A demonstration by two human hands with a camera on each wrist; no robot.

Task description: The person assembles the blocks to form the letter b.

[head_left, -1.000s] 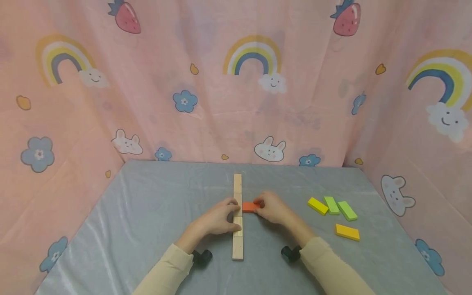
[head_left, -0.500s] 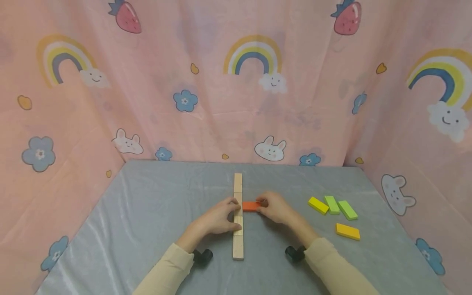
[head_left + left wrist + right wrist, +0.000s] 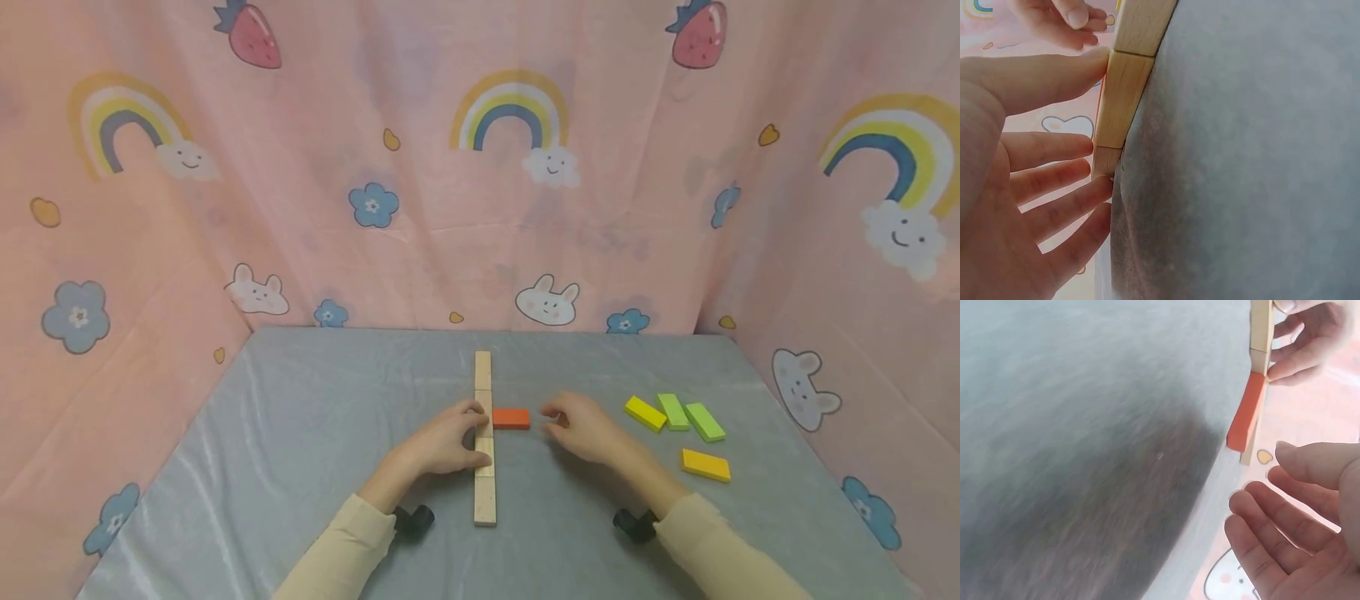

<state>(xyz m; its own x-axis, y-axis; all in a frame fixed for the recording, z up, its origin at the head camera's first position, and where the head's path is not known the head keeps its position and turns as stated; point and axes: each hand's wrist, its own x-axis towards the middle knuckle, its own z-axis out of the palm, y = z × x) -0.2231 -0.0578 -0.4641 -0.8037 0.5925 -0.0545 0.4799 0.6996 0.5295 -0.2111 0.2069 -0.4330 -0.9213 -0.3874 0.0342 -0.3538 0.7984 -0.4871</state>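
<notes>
Plain wooden blocks (image 3: 484, 500) lie end to end in a straight row running away from me on the grey cloth. My left hand (image 3: 442, 440) rests over the middle of that row; in the left wrist view its thumb and fingertips touch the edge of the wooden blocks (image 3: 1125, 100), the fingers nearly straight. An orange-red block (image 3: 512, 418) lies crosswise, its left end against the row's right side. Just right of its free end hovers my right hand (image 3: 588, 429). The right wrist view shows this hand's loosely bent fingers (image 3: 1272, 540) with nothing between them, apart from the orange-red block (image 3: 1247, 415).
On the right side of the cloth-covered table (image 3: 300, 400) lie a yellow block (image 3: 646, 413), two light green blocks (image 3: 705, 422) and an orange-yellow block (image 3: 706, 465). A pink patterned curtain (image 3: 420, 267) encloses the back and sides.
My right hand has let go of the orange-red block and drawn back to the right. The block stays against the row, and my left hand keeps its place.
</notes>
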